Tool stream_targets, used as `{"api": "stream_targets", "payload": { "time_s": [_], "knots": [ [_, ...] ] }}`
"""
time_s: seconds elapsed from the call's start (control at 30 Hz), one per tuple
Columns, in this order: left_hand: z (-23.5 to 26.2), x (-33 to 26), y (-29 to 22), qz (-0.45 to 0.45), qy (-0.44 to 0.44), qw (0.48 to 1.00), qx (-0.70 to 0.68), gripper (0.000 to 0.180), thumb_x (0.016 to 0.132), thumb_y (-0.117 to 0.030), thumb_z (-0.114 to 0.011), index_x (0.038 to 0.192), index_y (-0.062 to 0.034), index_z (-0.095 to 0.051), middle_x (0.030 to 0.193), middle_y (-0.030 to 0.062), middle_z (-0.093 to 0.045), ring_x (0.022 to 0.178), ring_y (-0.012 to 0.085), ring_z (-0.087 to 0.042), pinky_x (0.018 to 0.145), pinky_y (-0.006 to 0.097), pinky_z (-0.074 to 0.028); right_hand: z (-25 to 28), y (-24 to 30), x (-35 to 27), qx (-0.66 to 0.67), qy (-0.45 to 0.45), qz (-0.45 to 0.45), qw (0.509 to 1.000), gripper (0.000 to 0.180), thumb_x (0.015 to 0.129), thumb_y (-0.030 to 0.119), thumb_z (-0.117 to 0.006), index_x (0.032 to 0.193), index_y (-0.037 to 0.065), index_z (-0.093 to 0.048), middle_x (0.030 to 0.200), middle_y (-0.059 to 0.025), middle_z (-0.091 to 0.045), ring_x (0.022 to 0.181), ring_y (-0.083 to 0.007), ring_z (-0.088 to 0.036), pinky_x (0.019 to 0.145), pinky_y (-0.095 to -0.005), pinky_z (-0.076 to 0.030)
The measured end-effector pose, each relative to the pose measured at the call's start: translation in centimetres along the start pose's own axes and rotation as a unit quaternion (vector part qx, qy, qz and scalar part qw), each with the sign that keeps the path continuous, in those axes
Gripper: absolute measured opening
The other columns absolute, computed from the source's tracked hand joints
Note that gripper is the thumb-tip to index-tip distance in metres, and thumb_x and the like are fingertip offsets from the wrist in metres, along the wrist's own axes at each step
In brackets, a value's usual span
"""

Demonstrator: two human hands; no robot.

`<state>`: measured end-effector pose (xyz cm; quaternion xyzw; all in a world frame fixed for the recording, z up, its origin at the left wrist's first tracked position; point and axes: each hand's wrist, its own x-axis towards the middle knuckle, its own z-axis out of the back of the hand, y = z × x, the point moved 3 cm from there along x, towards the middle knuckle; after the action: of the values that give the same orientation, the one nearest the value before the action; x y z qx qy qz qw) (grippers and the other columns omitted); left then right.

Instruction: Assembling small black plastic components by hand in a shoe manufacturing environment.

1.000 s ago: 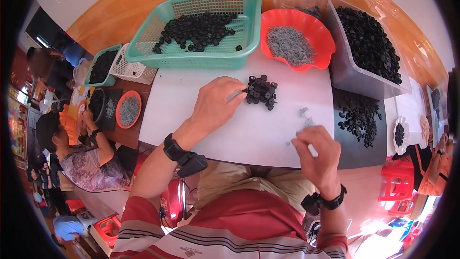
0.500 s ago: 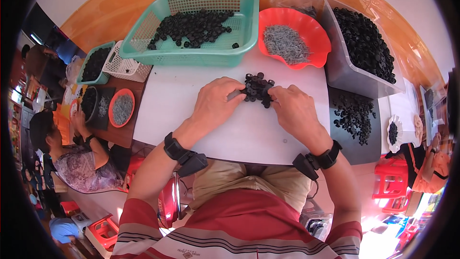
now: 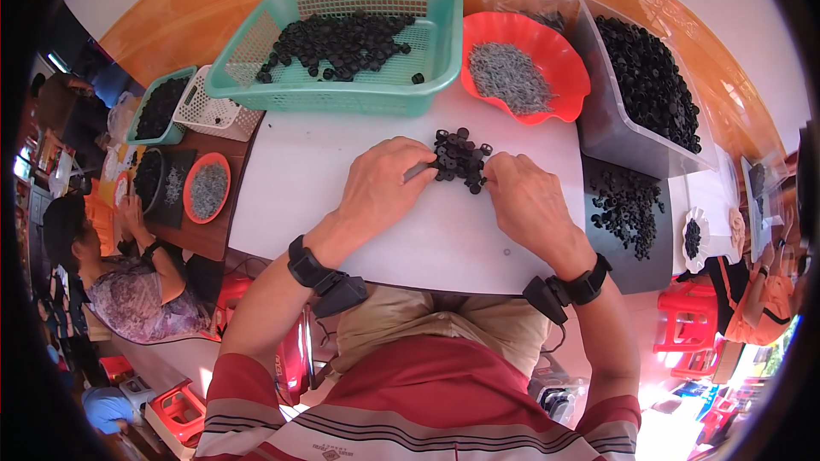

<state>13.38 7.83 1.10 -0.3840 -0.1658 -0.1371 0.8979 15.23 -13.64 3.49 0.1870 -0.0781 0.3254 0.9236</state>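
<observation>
A small heap of black round plastic parts [image 3: 459, 158] lies on the white work board [image 3: 342, 222] between my hands. My left hand [image 3: 386, 177] is at the heap's left edge, thumb and index finger curved toward each other around a small black plastic part at their tips. At the right edge, my right hand [image 3: 528, 198] has its fingers curled and its thumb and index finger pinched together. What those fingertips hold, if anything, is too small and covered to make out. Each wrist wears a black strap with a small black box.
Behind the board stand a green basket [image 3: 333, 101] of black parts, a red bowl [image 3: 574, 77] of grey metal pins and a clear bin [image 3: 615, 141] full of black parts. More black parts [image 3: 628, 209] lie on a dark mat at right. At left, a person [image 3: 141, 286] works beside an orange bowl [image 3: 207, 188].
The right fingertips have drawn slightly away from the heap, and a dark part at its right side shows more. My left hand stays almost in place. The whole view has shifted slightly.
</observation>
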Motion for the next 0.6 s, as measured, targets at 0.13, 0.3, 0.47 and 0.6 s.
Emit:
{"api": "stream_targets", "payload": {
  "time_s": [0.13,0.3,0.47,0.6],
  "knots": [
    [0.0,-0.2,-0.4,-0.003,-0.005,1.0,-0.019,0.02,0.083,-0.004,-0.078,0.102,0.0003,-0.075,0.108,0.0122,-0.074,0.092,0.0286,-0.072,0.078,0.036,-0.058,1.2,-0.2,-0.9,0.021,-0.002,-0.005,1.0,0.011,0.089,0.001,-0.06,0.099,0.003,-0.057,0.085,-0.0148,-0.066,0.084,-0.0352,-0.065,0.071,-0.0472,-0.051],
    [-0.1,-0.4,-0.9,-0.074,-0.033,0.996,0.028,0.021,0.079,-0.003,-0.081,0.1,-0.0031,-0.076,0.109,0.0099,-0.073,0.097,0.0276,-0.07,0.077,0.035,-0.058,2.3,-0.7,-2.6,0.063,-0.032,-0.037,0.997,0.01,0.091,0.003,-0.062,0.1,0.004,-0.056,0.086,-0.0156,-0.064,0.085,-0.0364,-0.064,0.071,-0.0476,-0.05],
    [-0.5,-0.5,-2.0,-0.12,-0.022,0.99,0.063,0.025,0.073,-0.003,-0.084,0.097,-0.0058,-0.077,0.117,0.0087,-0.069,0.11,0.0312,-0.063,0.086,0.04,-0.056,3.7,-2.4,-6.3,0.089,-0.075,-0.091,0.989,0.014,0.089,0.001,-0.067,0.099,0.005,-0.058,0.088,-0.0154,-0.065,0.083,-0.0369,-0.064,0.07,-0.0465,-0.051],
    [-1.2,-0.3,-2.8,-0.161,0.002,0.984,0.074,0.024,0.072,-0.005,-0.084,0.095,-0.007,-0.077,0.13,0.0093,-0.061,0.125,0.0367,-0.053,0.098,0.044,-0.052,4.9,-3.8,-9.3,0.122,-0.117,-0.16,0.973,0.015,0.089,-0.001,-0.07,0.099,0.003,-0.059,0.089,-0.0129,-0.067,0.077,-0.0321,-0.066,0.071,-0.0385,-0.053]
  ]
}}
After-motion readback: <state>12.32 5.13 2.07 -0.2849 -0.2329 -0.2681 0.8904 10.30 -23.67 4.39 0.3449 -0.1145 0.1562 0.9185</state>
